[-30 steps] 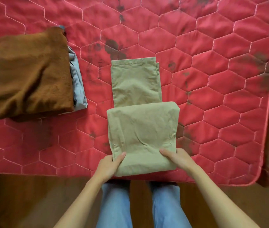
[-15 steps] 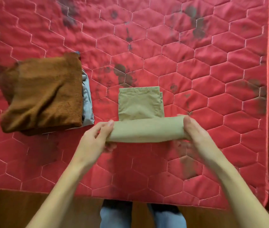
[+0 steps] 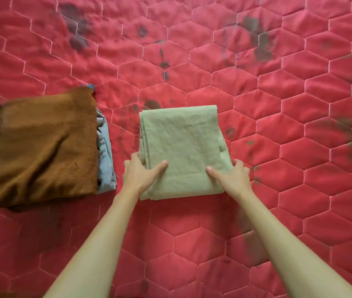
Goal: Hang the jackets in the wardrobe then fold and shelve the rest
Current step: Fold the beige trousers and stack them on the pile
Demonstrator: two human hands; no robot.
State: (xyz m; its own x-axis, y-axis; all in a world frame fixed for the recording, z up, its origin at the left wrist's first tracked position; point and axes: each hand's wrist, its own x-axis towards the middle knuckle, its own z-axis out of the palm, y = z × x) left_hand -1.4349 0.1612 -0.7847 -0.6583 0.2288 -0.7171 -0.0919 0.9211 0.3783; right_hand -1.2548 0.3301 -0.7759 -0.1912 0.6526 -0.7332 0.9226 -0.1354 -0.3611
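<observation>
khaki garment (image 3: 182, 147) lies folded square, creased, layered edges at left.

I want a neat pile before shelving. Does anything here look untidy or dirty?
The red mattress has dark stains. The brown garment lies crooked over a blue one. The green folded piece looks neat.

Nothing to read here: no text, label, brand or number shows on the folded green garment (image 3: 182, 151), the brown cloth (image 3: 39, 147) or the red quilted mattress (image 3: 278, 104).
</observation>
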